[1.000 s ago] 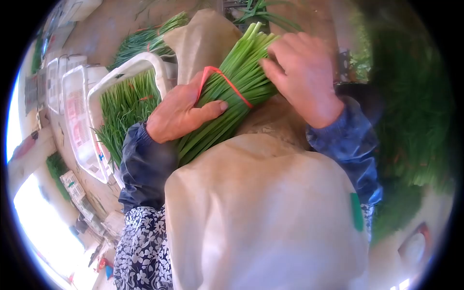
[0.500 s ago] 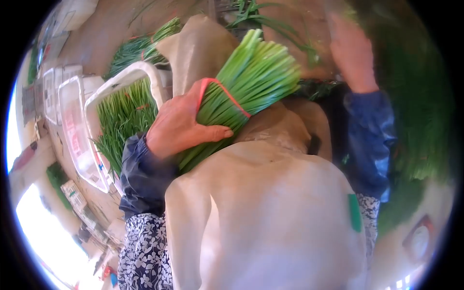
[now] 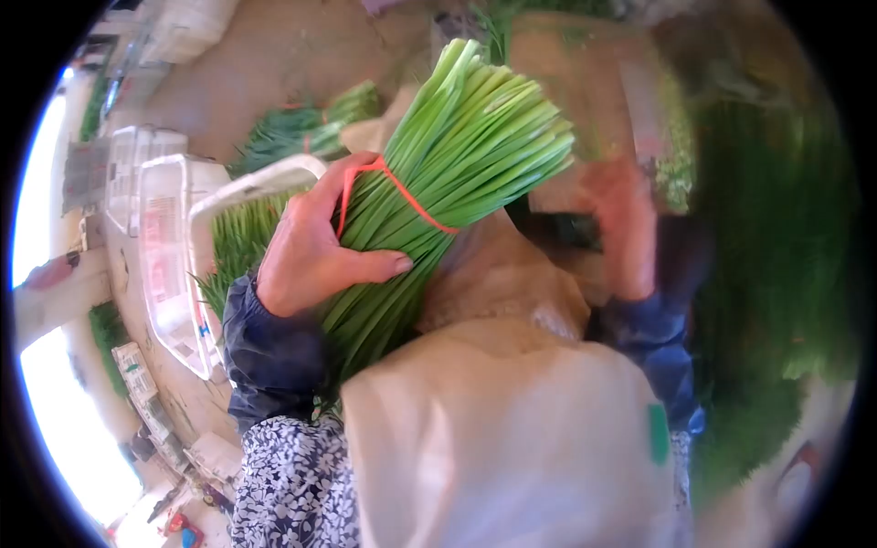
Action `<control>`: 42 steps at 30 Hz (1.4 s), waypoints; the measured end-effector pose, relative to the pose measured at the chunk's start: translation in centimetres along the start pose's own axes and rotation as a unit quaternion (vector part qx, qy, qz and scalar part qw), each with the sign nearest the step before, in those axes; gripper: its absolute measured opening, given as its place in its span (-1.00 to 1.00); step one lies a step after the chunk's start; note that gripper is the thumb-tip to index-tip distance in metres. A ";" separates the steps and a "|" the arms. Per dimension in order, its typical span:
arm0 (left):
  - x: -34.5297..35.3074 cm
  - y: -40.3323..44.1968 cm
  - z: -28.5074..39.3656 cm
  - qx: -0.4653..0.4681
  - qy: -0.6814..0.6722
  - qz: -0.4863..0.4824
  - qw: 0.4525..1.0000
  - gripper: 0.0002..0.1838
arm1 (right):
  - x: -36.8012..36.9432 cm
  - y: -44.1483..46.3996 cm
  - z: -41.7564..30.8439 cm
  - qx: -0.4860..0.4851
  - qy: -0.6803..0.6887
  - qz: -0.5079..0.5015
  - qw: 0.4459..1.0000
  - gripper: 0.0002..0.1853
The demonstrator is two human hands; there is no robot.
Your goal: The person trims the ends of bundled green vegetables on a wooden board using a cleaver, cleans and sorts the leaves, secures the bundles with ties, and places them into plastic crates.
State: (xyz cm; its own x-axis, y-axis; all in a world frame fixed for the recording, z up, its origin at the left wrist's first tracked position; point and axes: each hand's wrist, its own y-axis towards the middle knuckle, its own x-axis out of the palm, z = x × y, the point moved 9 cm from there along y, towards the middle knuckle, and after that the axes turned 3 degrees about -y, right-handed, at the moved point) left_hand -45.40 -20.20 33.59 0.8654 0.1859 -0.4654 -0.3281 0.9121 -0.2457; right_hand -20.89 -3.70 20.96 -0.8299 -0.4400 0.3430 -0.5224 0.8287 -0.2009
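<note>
My left hand (image 3: 315, 251) is wrapped round a thick bunch of garlic chives (image 3: 480, 137), its thumb lying across the front. A red band (image 3: 416, 203) circles the bunch just above that thumb. The pale cut ends point up and to the right, while the leaves run down behind my left sleeve. To the right of the bunch and apart from it, my right hand (image 3: 626, 228) is smeared by motion. Its fingers cannot be made out, nor whether anything is in them. Beneath the bunch lies my beige apron (image 3: 512, 429).
A white crate (image 3: 297, 167) of greens stands at my left, with another white crate (image 3: 151, 265) beyond it. Further tied bundles (image 3: 283, 137) lie on the floor ahead. A large mass of greens (image 3: 776, 265) fills the right side.
My right hand has come down and in toward the bunch from the upper right. My left hand still grips the chives, and the view has shifted a little.
</note>
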 end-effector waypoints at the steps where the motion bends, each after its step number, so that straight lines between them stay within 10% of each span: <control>1: -0.9 0.6 1.6 0.042 0.009 0.032 0.999 -0.11 | 1.8 -0.6 0.4 0.028 -0.022 -0.077 0.996 -0.34; 5: -0.6 2.3 8.7 0.122 0.188 0.111 0.968 -0.07 | 10.2 -2.7 -1.7 -0.019 0.076 -0.263 0.962 -0.09; 11: 1.4 3.4 16.8 0.268 0.327 0.168 0.891 0.12 | 14.4 3.6 -7.4 -0.020 0.233 -0.206 0.950 -0.19; 15: -2.1 5.0 18.2 0.210 0.099 0.095 0.968 0.37 | 12.2 6.3 -11.2 -0.117 0.308 -0.257 0.909 -0.38; 23: -6.4 8.4 23.9 0.389 -0.191 0.129 0.892 0.04 | 6.1 7.6 -24.2 -0.191 0.230 -0.211 0.931 -0.54; 33: -1.0 10.5 22.0 0.406 -0.429 -0.003 0.807 0.30 | 8.6 3.1 -32.1 -0.092 -0.179 -0.198 0.959 -0.17; 36: 1.8 9.5 19.4 0.360 -0.566 -0.017 0.742 0.36 | 11.5 1.3 -30.1 -0.265 -0.464 -0.220 0.816 0.07; 42: 2.8 8.5 8.8 0.275 -0.618 0.054 0.735 0.09 | 14.8 1.3 -21.4 -0.237 -0.454 -0.263 0.818 0.08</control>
State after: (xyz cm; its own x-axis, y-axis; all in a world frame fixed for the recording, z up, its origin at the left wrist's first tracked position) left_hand -42.48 -8.70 37.70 0.6405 0.1479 0.7535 -0.5116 0.8140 0.2751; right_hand -29.66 -1.72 45.37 -0.4313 -0.6757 -0.5978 -0.8975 0.3891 0.2078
